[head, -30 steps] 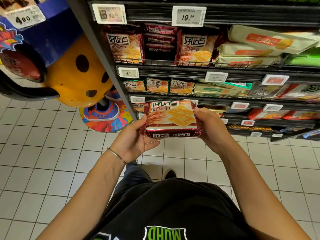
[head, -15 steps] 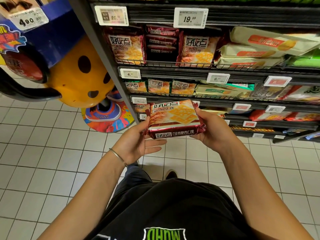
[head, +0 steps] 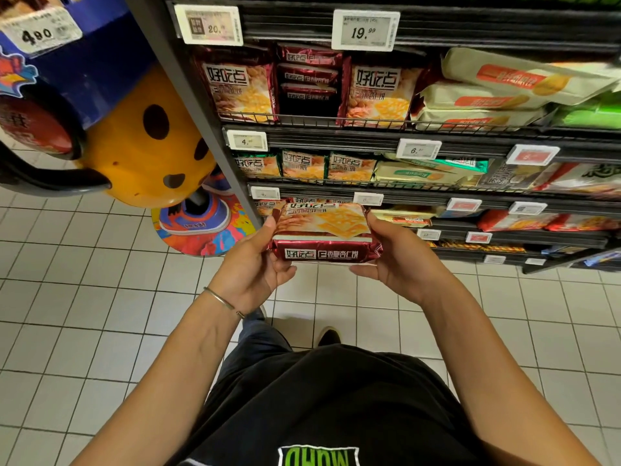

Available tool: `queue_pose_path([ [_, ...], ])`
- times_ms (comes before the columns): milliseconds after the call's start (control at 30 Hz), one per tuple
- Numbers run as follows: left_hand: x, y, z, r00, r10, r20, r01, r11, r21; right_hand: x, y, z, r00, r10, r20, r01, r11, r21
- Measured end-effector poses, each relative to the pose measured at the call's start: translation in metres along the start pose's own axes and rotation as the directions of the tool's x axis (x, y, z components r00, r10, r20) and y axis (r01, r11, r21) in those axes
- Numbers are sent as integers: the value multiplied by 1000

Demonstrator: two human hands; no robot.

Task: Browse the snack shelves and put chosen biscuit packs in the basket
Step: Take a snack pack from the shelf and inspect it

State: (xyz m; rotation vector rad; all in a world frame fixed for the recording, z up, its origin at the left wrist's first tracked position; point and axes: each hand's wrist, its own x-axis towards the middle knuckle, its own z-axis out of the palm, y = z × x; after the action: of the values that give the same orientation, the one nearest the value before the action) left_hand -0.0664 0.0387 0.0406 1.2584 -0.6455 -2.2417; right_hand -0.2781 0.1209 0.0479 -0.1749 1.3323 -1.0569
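I'm holding the biscuit pack (head: pixel 325 232), a flat rectangular packet in shiny dark-red foil. Its top face is printed with square golden crackers, and the long side band turned toward me carries white Chinese lettering. It sits level, top face tipped away, gripped at its short ends by my left hand (head: pixel 253 267) and right hand (head: pixel 400 260), before the lower snack shelves (head: pixel 336 138).

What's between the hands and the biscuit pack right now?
Nothing visible: the left hand and right hand grip the biscuit pack by its ends. No basket is in view, so that path can't be judged.
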Motion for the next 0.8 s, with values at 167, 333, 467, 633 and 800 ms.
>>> queue_pose_path([
  [167,0,1,1,999,44,-30,-44,999,-19,1,1,1,999,27,-32,-31,988,-149],
  [333,0,-1,0,996,60,-72,-58,998,34,2,-1,1,999,36,-32,-39,991,-125],
  [467,0,-1,0,986,118,-119,-108,990,91,5,-1,2,999,16,-46,-18,999,-46],
  [633,-1,6,-2,983,159,-93,-147,982,121,6,-2,-3,999,-16,42,16,1000,4],
  [800,-3,8,-9,988,146,-57,-131,969,210,2,-6,-9,951,-243,191,279,941,-191],
])
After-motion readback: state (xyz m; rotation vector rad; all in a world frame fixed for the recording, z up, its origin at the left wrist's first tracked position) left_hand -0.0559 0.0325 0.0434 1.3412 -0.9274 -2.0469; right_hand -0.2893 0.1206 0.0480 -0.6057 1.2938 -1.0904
